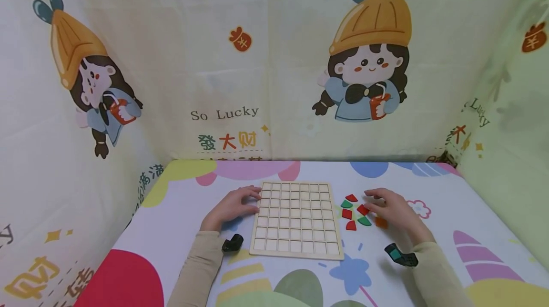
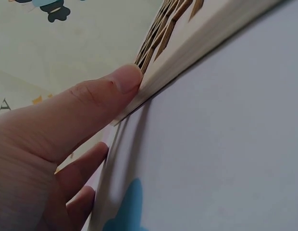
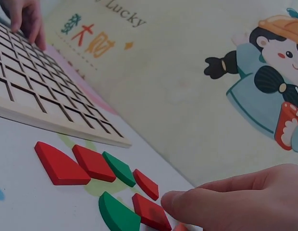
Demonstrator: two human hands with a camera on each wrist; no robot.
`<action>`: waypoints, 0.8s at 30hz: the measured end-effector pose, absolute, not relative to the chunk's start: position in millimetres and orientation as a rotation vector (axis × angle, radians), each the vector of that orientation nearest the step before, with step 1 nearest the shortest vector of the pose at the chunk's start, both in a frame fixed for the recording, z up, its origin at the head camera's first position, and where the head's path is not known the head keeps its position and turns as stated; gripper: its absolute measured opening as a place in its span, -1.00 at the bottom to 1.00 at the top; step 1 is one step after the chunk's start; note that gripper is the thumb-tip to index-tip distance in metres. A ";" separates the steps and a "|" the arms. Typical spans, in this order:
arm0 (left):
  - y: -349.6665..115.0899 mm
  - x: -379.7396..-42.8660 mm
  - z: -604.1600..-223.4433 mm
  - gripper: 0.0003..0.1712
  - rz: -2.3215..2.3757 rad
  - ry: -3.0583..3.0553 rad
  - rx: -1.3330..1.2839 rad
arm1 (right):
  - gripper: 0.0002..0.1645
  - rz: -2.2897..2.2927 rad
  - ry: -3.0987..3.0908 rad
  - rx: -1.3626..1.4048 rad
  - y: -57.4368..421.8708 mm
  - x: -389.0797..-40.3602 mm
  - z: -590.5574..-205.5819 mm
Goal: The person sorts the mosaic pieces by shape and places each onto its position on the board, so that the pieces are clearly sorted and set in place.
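A pale wooden grid board (image 1: 297, 221) with square cells lies flat on the table. At its left edge is my left hand (image 1: 231, 207); in the left wrist view the thumb (image 2: 103, 94) touches the board's rim, the other fingers partly hidden behind. My right hand (image 1: 392, 210) hovers over the small pieces right of the board, fingers loosely bent, fingertips close to a red square (image 3: 151, 211). Around it lie another red square (image 1: 346, 213), two green curved pieces (image 3: 118, 168), two red curved pieces (image 3: 62, 164) and an orange square (image 1: 381, 222), partly under the hand.
The table (image 1: 188, 230) has a white cloth with colourful printed shapes. Cream curtains (image 1: 291, 83) with cartoon figures hang behind it and at both sides. A dark device (image 1: 233, 243) sits at the left wrist, another device (image 1: 401, 255) at the right.
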State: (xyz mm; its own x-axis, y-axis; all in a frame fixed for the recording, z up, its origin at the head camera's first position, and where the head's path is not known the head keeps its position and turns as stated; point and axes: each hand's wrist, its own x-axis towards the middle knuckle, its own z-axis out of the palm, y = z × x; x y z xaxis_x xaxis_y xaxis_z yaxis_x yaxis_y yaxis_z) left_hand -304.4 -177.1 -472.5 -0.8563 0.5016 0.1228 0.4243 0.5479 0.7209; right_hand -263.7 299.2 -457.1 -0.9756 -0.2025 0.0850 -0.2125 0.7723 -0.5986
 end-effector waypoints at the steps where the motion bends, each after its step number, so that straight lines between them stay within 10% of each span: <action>1: -177.2 -304.4 -472.5 -0.63 1.206 2.678 0.803 | -0.42 0.982 -2.943 0.376 298.4 -264.4 -457.9; 24: -174.8 -304.8 -467.6 -0.64 1.124 2.701 0.797 | -0.62 0.889 -2.990 0.676 301.6 -261.5 -454.1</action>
